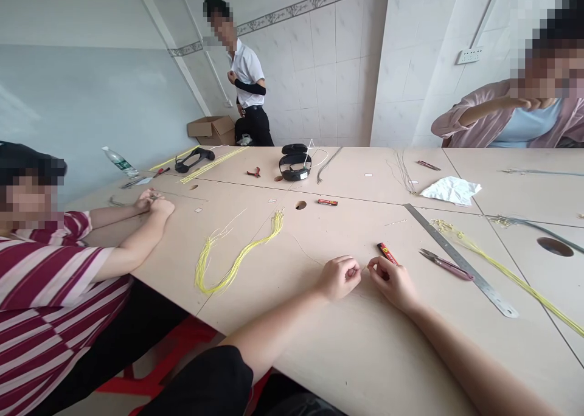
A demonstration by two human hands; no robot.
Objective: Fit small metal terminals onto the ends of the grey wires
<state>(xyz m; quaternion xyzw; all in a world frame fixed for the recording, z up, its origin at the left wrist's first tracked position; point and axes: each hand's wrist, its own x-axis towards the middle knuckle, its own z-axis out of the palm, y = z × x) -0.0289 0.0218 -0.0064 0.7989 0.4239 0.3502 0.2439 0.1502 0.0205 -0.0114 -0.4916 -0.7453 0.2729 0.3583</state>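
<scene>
My left hand [341, 277] and my right hand [391, 284] are close together above the table, fingers pinched. A thin yellowish cord [364, 269] spans the small gap between the fingertips, and both hands grip it. Its loose tail [303, 249] trails left from my left hand. Just behind my right hand lies a small red and black stick-shaped item [387, 253], partly covered by the hand. To the left rests a looped bundle of yellow cords [237, 267] with small metal ends. Thread snips [447, 265] and a steel ruler [460, 259] lie to the right.
The table [269, 318] has round holes. Another yellow cord bundle [511, 270] is at right. Farther back are a white cloth [451, 191], a black headset [295, 165] and red pliers [254, 173]. A striped-sleeved co-worker [68, 282] handles cords at left; two other people are beyond the table.
</scene>
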